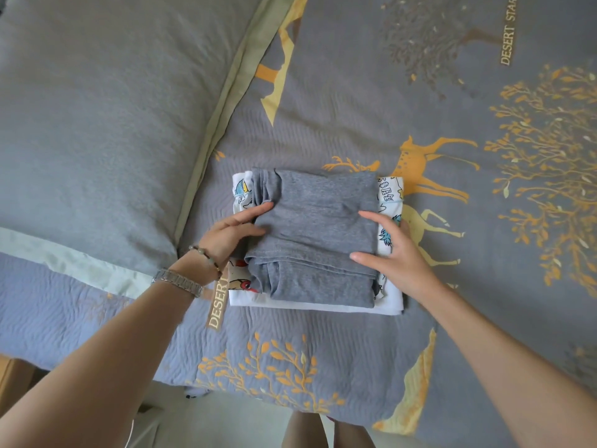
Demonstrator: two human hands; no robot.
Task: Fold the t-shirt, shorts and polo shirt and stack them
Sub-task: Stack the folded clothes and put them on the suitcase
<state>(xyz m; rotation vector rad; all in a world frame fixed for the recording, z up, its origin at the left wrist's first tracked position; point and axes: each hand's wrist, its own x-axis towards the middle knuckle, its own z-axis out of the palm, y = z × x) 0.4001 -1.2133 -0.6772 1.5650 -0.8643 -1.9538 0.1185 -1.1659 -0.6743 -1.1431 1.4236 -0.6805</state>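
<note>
A folded grey garment (316,227) lies on top of a stack in the middle of the bed. Under it is a white garment with cartoon prints (389,195), and a plain white folded piece (323,307) shows along the near edge. My left hand (232,234) touches the grey garment's left side with straight fingers, thumb on top. My right hand (391,250) rests flat on the stack's right side, fingers spread over the grey cloth and the printed one.
The stack sits on a blue-grey bedspread (420,108) printed with orange deer and trees. A large grey pillow (106,108) lies to the left. The bed's near edge (258,396) and the floor show at the bottom.
</note>
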